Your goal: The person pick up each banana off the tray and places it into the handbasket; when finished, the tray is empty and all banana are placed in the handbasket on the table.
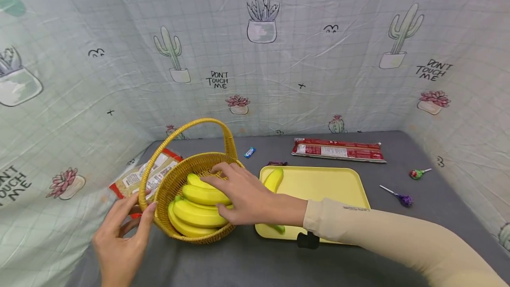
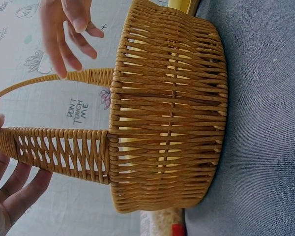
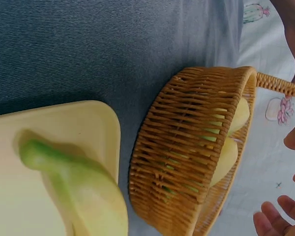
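A woven yellow-brown basket (image 1: 172,180) with a tall arched handle stands on the dark grey cloth. Several yellow bananas (image 1: 199,213) lie piled inside it. My left hand (image 1: 123,238) pinches the near side of the handle between thumb and fingers, as the left wrist view also shows. Above the bananas hovers my right hand (image 1: 247,194), its fingers loosely bent with nothing between them; in the left wrist view it is apart from the basket. Right of the basket, one more banana (image 1: 273,180) rests along the left side of a pale yellow tray (image 1: 318,189), partly hidden by my right forearm.
Behind the tray lies a long red packet (image 1: 338,149). A small blue wrapped candy (image 1: 249,152) and a dark wrapper (image 1: 277,163) are near it. Two lollipops, one green-red (image 1: 416,173) and one purple (image 1: 405,200), lie at right. A red-edged bag (image 1: 137,178) sits behind the basket.
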